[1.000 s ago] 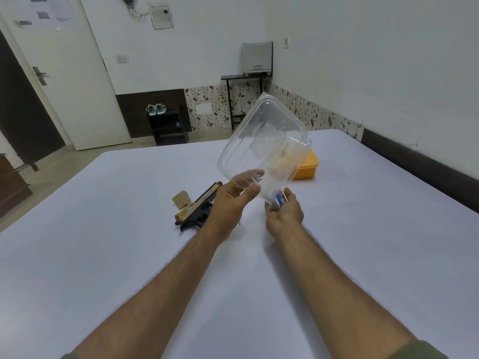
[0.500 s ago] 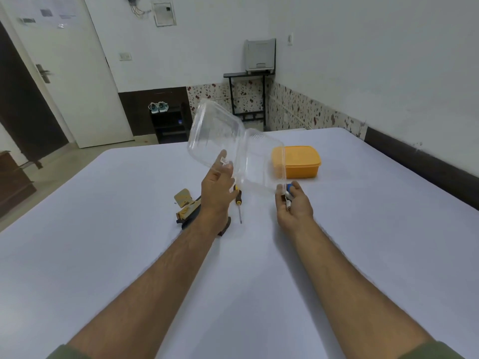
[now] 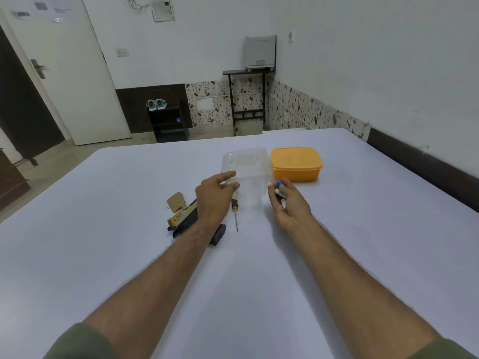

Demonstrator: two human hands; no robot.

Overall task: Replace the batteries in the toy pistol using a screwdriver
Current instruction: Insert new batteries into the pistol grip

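Your left hand (image 3: pixel 216 196) is over the white table (image 3: pixel 129 242), fingers spread and relaxed, gripping nothing. Its fingertips (image 3: pixel 232 174) reach the near left edge of the clear plastic box (image 3: pixel 246 167); whether they actually touch the box cannot be told.

Your right hand (image 3: pixel 289 203) lies palm-up, just above or on the table, fingers curled round a small bundle of batteries (image 3: pixel 281 194). One blue end shows at the fingertips; the rest are pale. Their number cannot be told.

The toy pistol (image 3: pixel 182 218) lies on the table under your left wrist and forearm, which hide part of it. The visible body is yellow on top and black beneath, with a dark piece protruding to the right of the forearm. A small yellow cover (image 3: pixel 176 202) sits at the pistol's far left end; whether it is attached or loose cannot be told.

The screwdriver (image 3: pixel 235 211) lies on the table between your two hands, just right of your left hand, handle away from you, tip toward you. The handle end is partly hidden behind your left fingers.

The clear plastic box rests on the table beyond both hands. An orange lidded box (image 3: pixel 295 164) stands just beside it on the right, lid on.
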